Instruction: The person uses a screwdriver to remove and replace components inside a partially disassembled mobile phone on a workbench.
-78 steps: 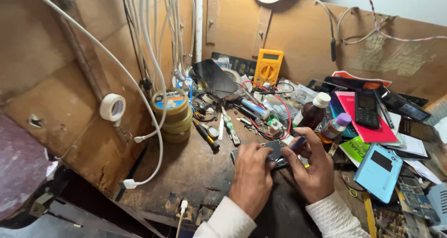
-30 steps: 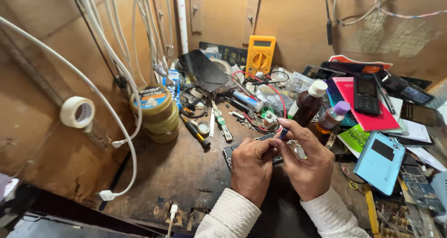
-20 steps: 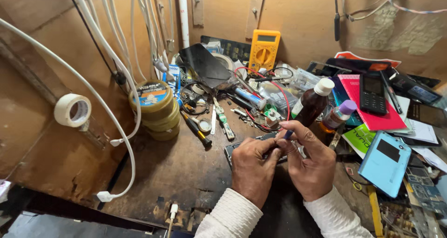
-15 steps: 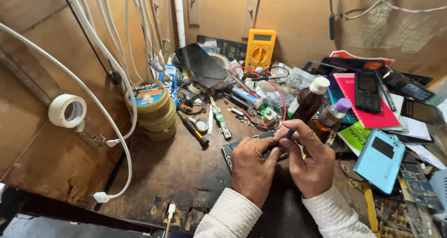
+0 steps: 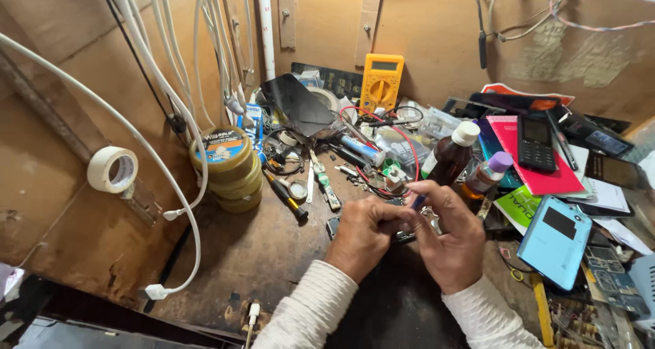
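My left hand [image 5: 365, 236] and my right hand [image 5: 447, 236] meet over the worn wooden bench [image 5: 239, 253], fingers curled together around a small dark device [image 5: 404, 236] that is mostly hidden between them. My right hand pinches a thin blue-tipped tool [image 5: 418, 201] that sticks up above the fingers. A brown bottle with a white cap [image 5: 449, 156] and a small bottle with a purple cap [image 5: 486, 173] stand just behind my right hand.
A stack of round tins [image 5: 226, 168] stands at the left, white cables [image 5: 157, 117] hanging beside it and a tape roll [image 5: 112, 169] on the wall. A yellow multimeter [image 5: 381, 81] leans at the back. A light-blue phone [image 5: 556, 240], a red notebook [image 5: 546, 178] and a circuit board [image 5: 614, 281] lie at the right.
The view has drifted slightly; my hands stay together at the same spot on the bench, with small finger movements on the device and tool.
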